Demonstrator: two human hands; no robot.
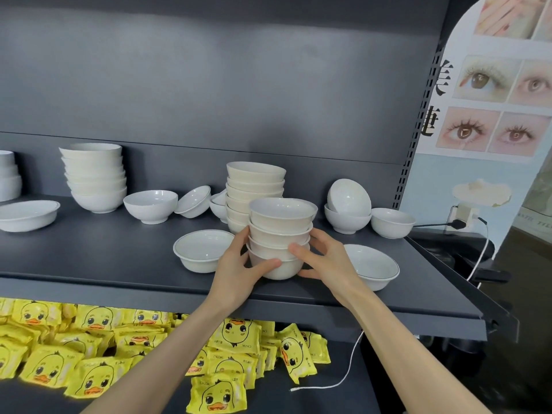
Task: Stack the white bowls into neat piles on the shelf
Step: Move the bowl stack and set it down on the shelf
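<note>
Both hands wrap the stack (280, 231) of four bowls between them, left hand (239, 264) and right hand (325, 261) curled round its lower bowls, at the shelf (119, 258) front. Glazed, stiff, likely slippery and chip-prone, top-heavy too: best held low, steadying both sides

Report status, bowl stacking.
Left hand and right hand grip the short stack of four white ceramic bowls. Stack at dark grey shelf front. Taller cream bowl pile close behind; one shallow white dish left, one right.
</note>
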